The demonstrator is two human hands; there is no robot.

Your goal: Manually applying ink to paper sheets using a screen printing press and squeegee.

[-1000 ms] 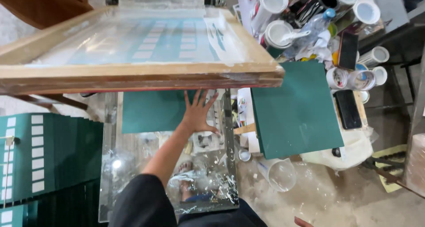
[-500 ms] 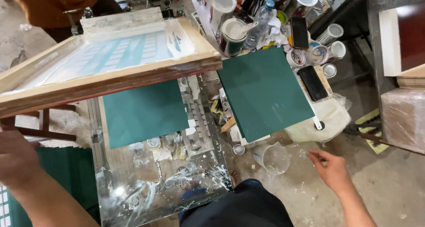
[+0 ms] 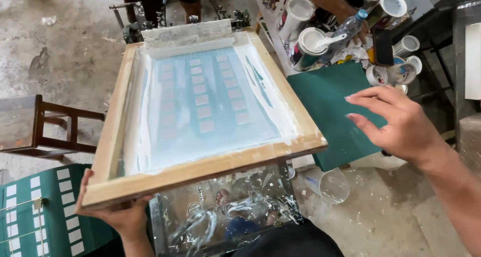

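The screen frame [image 3: 203, 111] has been lowered flat; right hand [image 3: 401, 124] now hovers above the green sheet [image 3: 330, 101].

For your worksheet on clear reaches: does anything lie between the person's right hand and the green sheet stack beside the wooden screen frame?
Nothing visible does. The right hand hovers open directly over the green sheet stack, whose top is bare. The wooden screen frame, held by the left hand, sits off to the side.

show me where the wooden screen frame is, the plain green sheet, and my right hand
wooden screen frame [image 3: 198, 170]: head view, on its near wooden rail.
plain green sheet [image 3: 328, 99]: head view, on its bare middle.
right hand [image 3: 401, 121]: head view, on the back of the hand.
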